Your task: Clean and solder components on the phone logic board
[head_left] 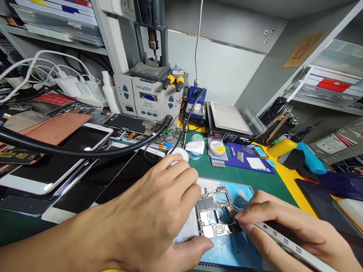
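Observation:
My right hand (286, 223) is closed on silver tweezers (280, 238) with a row of slots in the handle. Their tips point left onto a phone logic board (209, 204), where a small part at the tips is too fine to make out. The board lies on a blue and white pad (241, 249). Over the pad's left side is my left hand (159, 204), its thumb stretched apart from the bent fingers. Its fingertips are partly hidden, close to a white round object (181, 154); I see nothing held in it.
A hot air station (150, 98) stands behind, its black hose (85, 151) arching across the left. Phones and screens (68, 151) are piled there. A heating plate (231, 121), a purple mat (249, 158) and a blue-yellow screwdriver (309, 156) lie to the right.

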Available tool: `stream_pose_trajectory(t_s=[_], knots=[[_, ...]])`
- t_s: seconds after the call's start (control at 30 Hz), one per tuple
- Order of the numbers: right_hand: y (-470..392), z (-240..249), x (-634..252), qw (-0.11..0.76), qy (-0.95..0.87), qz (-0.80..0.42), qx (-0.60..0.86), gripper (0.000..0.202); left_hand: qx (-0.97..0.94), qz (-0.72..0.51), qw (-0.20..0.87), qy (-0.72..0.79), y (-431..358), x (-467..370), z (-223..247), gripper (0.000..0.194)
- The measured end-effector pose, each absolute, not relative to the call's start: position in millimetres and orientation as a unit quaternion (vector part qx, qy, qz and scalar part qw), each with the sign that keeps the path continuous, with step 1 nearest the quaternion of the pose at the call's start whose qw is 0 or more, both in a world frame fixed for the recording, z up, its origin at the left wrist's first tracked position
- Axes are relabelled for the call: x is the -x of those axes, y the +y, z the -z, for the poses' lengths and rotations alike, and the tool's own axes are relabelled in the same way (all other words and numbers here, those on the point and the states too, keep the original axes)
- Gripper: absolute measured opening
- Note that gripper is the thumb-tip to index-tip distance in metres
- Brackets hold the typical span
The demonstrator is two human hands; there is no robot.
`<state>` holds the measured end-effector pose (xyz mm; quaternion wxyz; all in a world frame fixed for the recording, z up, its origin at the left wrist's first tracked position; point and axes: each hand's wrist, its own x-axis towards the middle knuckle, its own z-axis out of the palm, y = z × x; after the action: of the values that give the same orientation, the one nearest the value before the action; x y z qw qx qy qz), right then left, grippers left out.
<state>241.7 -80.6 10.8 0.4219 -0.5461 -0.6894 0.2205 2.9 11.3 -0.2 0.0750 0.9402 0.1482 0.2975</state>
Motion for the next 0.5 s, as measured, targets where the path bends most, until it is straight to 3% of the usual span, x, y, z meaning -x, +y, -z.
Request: stream_pose_trajectory(t_s=[0.5], knots=[[-80.5,-10.4,-254.2,0.363,-0.737,-0.192,0.537,0.016,-0.944,-0.282,0.083,0.151,8.0,-1.5,-1.5,0.028]])
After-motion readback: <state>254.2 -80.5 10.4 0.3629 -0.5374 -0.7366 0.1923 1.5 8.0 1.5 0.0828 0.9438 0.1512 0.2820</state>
